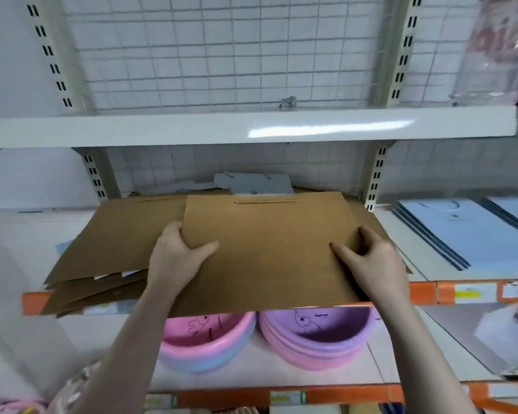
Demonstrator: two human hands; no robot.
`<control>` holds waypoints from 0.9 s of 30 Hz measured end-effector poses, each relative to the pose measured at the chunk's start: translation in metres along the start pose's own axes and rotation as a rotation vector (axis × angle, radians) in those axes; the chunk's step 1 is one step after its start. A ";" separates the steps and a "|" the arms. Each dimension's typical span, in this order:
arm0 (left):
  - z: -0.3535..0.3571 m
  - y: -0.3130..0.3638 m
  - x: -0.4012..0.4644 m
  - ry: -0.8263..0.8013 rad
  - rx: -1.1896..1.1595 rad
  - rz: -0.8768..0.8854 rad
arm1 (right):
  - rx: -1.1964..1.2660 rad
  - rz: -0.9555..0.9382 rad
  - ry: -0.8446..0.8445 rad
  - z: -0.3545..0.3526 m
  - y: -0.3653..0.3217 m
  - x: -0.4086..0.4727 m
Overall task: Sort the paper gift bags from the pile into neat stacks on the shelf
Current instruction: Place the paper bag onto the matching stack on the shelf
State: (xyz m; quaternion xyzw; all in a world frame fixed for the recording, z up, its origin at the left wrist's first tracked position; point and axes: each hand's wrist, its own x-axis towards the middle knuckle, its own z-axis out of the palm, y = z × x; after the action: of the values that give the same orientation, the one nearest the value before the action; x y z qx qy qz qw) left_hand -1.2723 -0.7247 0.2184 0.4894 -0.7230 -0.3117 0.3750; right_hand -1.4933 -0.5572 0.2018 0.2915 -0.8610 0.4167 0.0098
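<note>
A flat brown paper gift bag (269, 234) lies on top of the middle shelf (449, 264), its near edge jutting past the orange shelf lip. My left hand (177, 255) grips its left edge, thumb on top and fingers underneath. My right hand (371, 261) grips the right edge the same way. Under and to the left spreads a loose, skewed pile of brown bags (108, 243). A grey bag (251, 183) lies at the back of the shelf.
Light blue flat bags (461, 231) are stacked on the right of the same shelf. Pink basins (207, 342) and purple basins (317, 333) sit on the shelf below. A white upper shelf (251, 127) overhangs, with wire grid backing. Wrapped goods (500, 46) stand at the top right.
</note>
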 end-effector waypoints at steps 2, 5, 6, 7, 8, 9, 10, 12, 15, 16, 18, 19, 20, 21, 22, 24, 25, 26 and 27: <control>0.032 0.022 -0.019 -0.010 0.035 0.036 | -0.033 0.015 0.007 -0.030 0.031 0.005; 0.089 0.063 -0.057 -0.014 0.060 0.093 | -0.082 0.037 0.016 -0.083 0.087 0.015; 0.110 0.078 -0.072 -0.018 0.065 0.103 | -0.100 0.040 0.024 -0.103 0.107 0.018; 0.131 0.094 -0.088 -0.020 0.071 0.112 | -0.122 0.039 0.039 -0.123 0.129 0.022; 0.153 0.110 -0.104 -0.017 0.077 0.124 | -0.146 0.033 0.059 -0.144 0.151 0.027; 0.175 0.126 -0.119 -0.016 0.083 0.134 | -0.165 0.031 0.075 -0.166 0.173 0.031; 0.196 0.142 -0.134 -0.021 0.088 0.141 | -0.186 0.036 0.079 -0.187 0.193 0.035; 0.238 0.174 -0.160 -0.052 0.091 0.150 | -0.238 0.052 0.095 -0.230 0.233 0.042; 0.295 0.219 -0.192 -0.113 0.088 0.171 | -0.289 0.092 0.118 -0.284 0.288 0.054; 0.313 0.234 -0.201 -0.132 0.094 0.182 | -0.301 0.110 0.121 -0.299 0.305 0.058; 0.345 0.261 -0.214 -0.167 0.116 0.189 | -0.318 0.142 0.125 -0.324 0.337 0.068; 0.361 0.273 -0.219 -0.182 0.124 0.187 | -0.321 0.151 0.131 -0.335 0.353 0.073; 0.377 0.284 -0.224 -0.192 0.125 0.184 | -0.321 0.157 0.136 -0.345 0.367 0.079; 0.392 0.295 -0.227 -0.199 0.122 0.183 | -0.318 0.162 0.146 -0.354 0.381 0.087; 0.408 0.305 -0.230 -0.204 0.121 0.184 | -0.315 0.170 0.153 -0.362 0.395 0.096; 0.441 0.325 -0.234 -0.213 0.134 0.196 | -0.322 0.192 0.161 -0.377 0.422 0.115; 0.458 0.335 -0.236 -0.221 0.141 0.203 | -0.331 0.195 0.165 -0.385 0.435 0.125; 0.475 0.345 -0.238 -0.233 0.144 0.207 | -0.339 0.193 0.170 -0.392 0.449 0.136; 0.493 0.354 -0.239 -0.244 0.142 0.213 | -0.346 0.187 0.177 -0.400 0.463 0.147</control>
State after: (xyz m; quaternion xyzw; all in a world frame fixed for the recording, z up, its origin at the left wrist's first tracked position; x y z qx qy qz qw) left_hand -1.8004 -0.3423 0.1928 0.3936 -0.8312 -0.2756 0.2798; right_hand -1.9422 -0.1172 0.1715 0.1664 -0.9388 0.2857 0.0967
